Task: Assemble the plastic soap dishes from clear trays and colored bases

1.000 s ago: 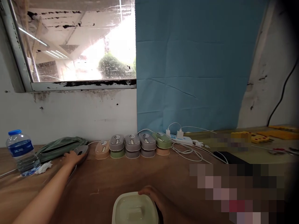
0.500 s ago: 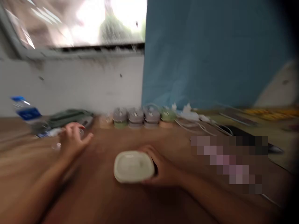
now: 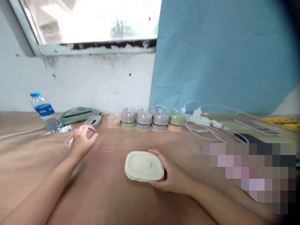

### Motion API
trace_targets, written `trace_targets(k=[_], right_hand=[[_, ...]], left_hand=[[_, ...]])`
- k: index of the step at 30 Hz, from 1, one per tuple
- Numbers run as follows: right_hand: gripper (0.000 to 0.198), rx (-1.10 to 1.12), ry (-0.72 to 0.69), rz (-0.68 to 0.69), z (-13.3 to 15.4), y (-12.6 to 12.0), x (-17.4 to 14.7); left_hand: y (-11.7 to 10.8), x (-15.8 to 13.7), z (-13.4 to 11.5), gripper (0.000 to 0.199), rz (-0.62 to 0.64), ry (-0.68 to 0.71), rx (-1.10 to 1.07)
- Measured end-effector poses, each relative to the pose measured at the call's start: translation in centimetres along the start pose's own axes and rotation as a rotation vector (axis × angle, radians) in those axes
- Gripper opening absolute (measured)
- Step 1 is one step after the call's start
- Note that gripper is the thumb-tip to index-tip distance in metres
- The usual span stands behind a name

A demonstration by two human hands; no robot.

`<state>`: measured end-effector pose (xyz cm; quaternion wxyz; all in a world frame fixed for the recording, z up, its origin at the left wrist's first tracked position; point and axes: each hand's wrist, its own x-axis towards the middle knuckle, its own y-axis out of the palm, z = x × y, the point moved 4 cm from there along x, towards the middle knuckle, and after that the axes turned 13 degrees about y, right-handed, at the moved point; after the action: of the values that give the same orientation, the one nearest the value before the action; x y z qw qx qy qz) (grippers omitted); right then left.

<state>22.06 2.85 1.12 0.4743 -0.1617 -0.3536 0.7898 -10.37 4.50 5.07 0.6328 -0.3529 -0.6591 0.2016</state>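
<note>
A cream box (image 3: pixel 144 165) with rounded corners and a flat top sits low in the middle. My right hand (image 3: pixel 172 175) grips its right end, thumb at the near side and fingers at the far side. Off to the left, my left hand (image 3: pixel 83 140) hovers low over the table, fingers curved and thumb spread apart. Just beside that hand lies a clear plastic piece (image 3: pixel 68 141), partly hidden by it. Behind the fingers is a grey case (image 3: pixel 93 121) with a dark oval opening.
Several small grey, green and peach cases, most stacked in twos (image 3: pixel 143 117), line the wall. A water bottle (image 3: pixel 45 112) tilts beside a green pouch (image 3: pixel 78 114). White cables and a power strip (image 3: pixel 198 120) lie at right, near a phone (image 3: pixel 256 126). A blurred-out patch covers the right front.
The view has swung left, so everything sits further right in the picture and looks sharper. My right hand keeps its grip on the cream box; my left hand stays near the clear piece.
</note>
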Motion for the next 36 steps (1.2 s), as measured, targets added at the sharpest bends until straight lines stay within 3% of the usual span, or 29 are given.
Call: trace_targets(k=[4, 12, 26, 36], right_hand=[[0.076, 0.000, 0.018, -0.042, 0.2, -0.4, 0.0], [0.077, -0.023, 0.045, -0.039, -0.2, -0.4, -0.3], [0.076, -0.063, 0.053, -0.025, 0.2, -0.5, -0.4], [0.076, -0.050, 0.012, -0.046, -0.2, -0.3, -0.3]], left_hand=[[0.2, 0.0, -0.1, 0.015, 0.022, 0.058, 0.149], [1.4, -1.0, 1.1, 0.013, 0.222, -0.095, 0.190], [2.3, -1.5, 1.6, 0.016, 0.319, -0.172, 0.142], [2.6, -1.5, 1.6, 0.016, 0.319, -0.136, 0.115]])
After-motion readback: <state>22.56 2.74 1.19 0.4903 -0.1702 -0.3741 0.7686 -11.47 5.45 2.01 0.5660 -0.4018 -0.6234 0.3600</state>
